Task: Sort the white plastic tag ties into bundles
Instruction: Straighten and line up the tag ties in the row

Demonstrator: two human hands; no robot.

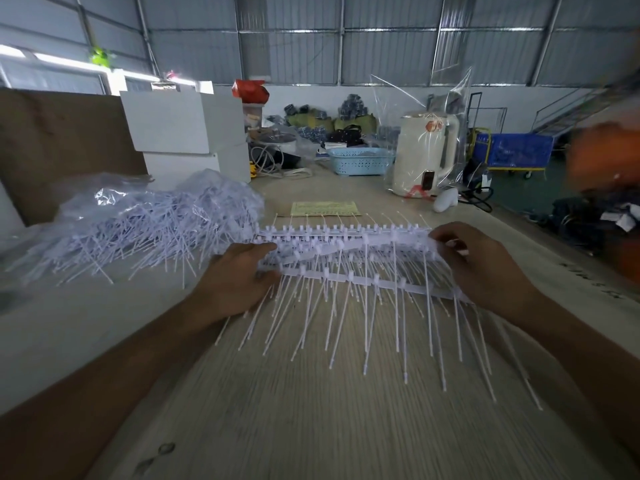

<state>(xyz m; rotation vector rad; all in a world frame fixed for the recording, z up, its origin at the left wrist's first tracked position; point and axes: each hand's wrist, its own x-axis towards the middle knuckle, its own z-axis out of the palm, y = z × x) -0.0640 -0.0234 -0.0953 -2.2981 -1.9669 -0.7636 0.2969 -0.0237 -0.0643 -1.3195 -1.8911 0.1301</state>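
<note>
Several strips of white plastic tag ties [349, 258] lie stacked across the middle of the wooden table [311, 410], their thin tails fanning toward me. My left hand [239, 275] grips the stack's left end, fingers curled over the strips. At the right end, my right hand [485, 265] pinches the stack with thumb and fingers. A big loose heap of tag ties [138, 226] lies on clear plastic at the left.
White boxes [183, 133] and a brown board [59, 143] stand at the back left. Beyond the stack lie a yellow paper [325, 207], a blue basket [360, 161] and a white kettle in a clear bag [426, 154]. A blurred orange shape [609, 161] shows at the right edge.
</note>
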